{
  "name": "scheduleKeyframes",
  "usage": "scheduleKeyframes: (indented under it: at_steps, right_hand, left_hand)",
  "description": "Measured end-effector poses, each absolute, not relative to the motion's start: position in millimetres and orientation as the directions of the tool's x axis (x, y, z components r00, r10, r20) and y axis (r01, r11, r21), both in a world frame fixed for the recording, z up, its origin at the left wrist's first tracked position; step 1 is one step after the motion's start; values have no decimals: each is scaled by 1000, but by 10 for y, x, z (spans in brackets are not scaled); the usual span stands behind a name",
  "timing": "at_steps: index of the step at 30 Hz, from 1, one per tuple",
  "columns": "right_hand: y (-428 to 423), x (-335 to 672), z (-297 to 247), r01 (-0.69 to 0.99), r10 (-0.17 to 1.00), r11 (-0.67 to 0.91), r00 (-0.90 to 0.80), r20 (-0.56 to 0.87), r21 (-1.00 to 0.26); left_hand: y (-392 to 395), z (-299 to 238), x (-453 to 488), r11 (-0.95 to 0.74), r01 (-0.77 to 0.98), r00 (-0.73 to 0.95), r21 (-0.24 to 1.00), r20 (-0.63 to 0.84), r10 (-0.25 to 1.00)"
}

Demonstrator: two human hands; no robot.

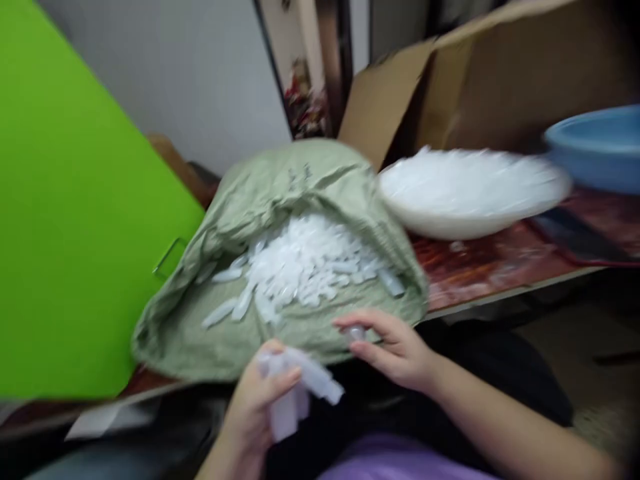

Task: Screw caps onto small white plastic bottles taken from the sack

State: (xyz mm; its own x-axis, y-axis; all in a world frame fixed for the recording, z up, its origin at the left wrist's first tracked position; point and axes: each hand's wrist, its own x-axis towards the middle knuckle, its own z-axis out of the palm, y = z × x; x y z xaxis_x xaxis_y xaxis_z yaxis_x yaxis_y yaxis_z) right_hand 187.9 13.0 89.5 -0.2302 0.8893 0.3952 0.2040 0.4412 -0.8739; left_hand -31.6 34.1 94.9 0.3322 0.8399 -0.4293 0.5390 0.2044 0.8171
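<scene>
At lower centre, our left hand (260,393) curls around long translucent white plastic pieces (285,413); our right hand (397,350) pinches a small clear piece (356,333), below the white plastic heap (300,260) mid-frame.

person's left hand (257,403): bare | left wrist (230,448): uncovered | right hand (397,353): bare | right forearm (500,415): tapering toward the hand, uncovered as far as visible | purple garment (395,461): near edge, plain where seen, blurred
</scene>
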Motion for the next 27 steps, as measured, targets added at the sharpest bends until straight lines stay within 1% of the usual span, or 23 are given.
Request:
scheduleKeyframes:
  at_steps: [1, 2, 3, 4, 5, 7, 9, 13, 16, 18, 20, 22, 23, 25, 27]
  right_hand:
    - [55, 1892, 863, 223, 894, 432, -235, 382, -874]
    - [-16, 1902, 819, 197, 874, 467, -251, 416, -862]
    - [-84, 1908, 770, 178, 857, 493, -269, 440, -851]
    - [-150, 1909, 721, 164, 844, 513, -278, 459, -843]
    - [-212, 1907, 675, 157, 830, 532, -287, 477, -832]
    - [-314, 1903, 595, 195, 816, 557, -305, 490, -807]
    - [-381, 1903, 530, 256, 786, 607, -333, 521, -752]
    - [-448, 1922, 395, 390, 702, 712, -384, 600, -584]
    - [-470, 1953, 256, 486, 646, 757, -453, 615, -437]
    - [-474, 1966, 169, 513, 631, 764, -469, 618, -391]
    - [-474, 1957, 112, 526, 672, 727, -413, 614, -442]
    - [-478, 1921, 87, 503, 741, 662, -325, 588, -556]
    - [-483, 1896, 81, 465, 780, 621, -287, 557, -630]
    - [-498, 1845, 66, 325, 876, 481, -219, 430, -814]
    - [-511, 1809, 36, 120, 967, 225, -152, 206, -967]
  left_hand:
    - [161, 919, -331, 351, 250, 236, 902, -409, 882]
    - [30, 884, -301, 457, -33, 200, 889, -442, 874]
    - [-56, 845, -244, 506, -229, 179, 832, -475, 862]
    - [-108, 803, -178, 545, -342, 186, 766, -513, 838]
    - [-137, 761, -116, 572, -417, 195, 706, -546, 815]
    - [-160, 683, -32, 616, -470, 210, 633, -597, 774]
    - [-173, 612, -8, 632, -487, 198, 603, -629, 752]
    - [-209, 471, -31, 665, -494, 185, 560, -680, 710]
    - [-232, 367, -14, 697, -483, 179, 529, -720, 671]
    - [-237, 313, 11, 698, -480, 152, 531, -734, 663]
    - [-235, 278, 32, 670, -493, 110, 555, -725, 680]
    - [-230, 259, 41, 621, -509, 81, 596, -685, 724]
    - [-228, 253, 41, 591, -512, 76, 623, -652, 754]
    - [-230, 236, 31, 529, -497, 69, 688, -577, 814]
    - [-243, 209, 11, 473, -456, 49, 754, -509, 859]
